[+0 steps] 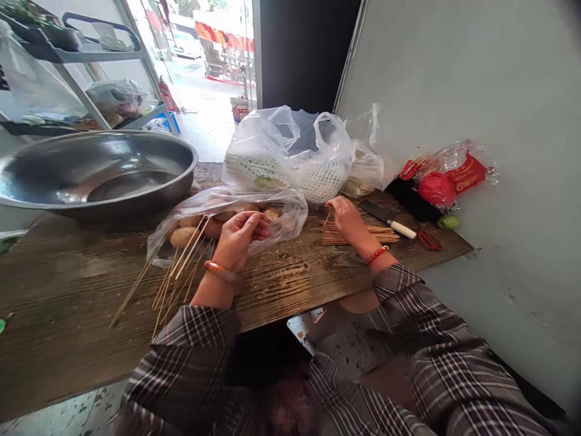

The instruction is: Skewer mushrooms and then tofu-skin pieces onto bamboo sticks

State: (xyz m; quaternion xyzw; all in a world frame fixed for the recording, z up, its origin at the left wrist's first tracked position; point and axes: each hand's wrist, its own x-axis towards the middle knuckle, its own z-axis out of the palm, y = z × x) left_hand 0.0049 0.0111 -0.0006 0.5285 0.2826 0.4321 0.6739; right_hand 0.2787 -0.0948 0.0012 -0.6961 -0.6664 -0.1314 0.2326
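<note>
My left hand (239, 237) is closed, fingertips pinched together, in front of an open clear plastic bag (295, 213) of round brown potatoes (183, 237); what it pinches, if anything, is too small to make out. Several thin wooden sticks (193, 247) lean on that bag and fan out over the wood to the left of my wrist. Over a pile of sticks (376, 235) on the right, my right hand (347, 221) has its fingers bent together around the top of a thin stick (327, 218), whose lower part points down to the table.
A large steel basin (136, 197) stands at the left on the wooden table (290, 284). White plastic bags (318, 172) with netted contents sit at the back. A cleaver (402, 228), red-handled scissors (429, 240), a green fruit (448, 221) and red packages (438, 189) lie right. Shelves (100, 56) stand back left.
</note>
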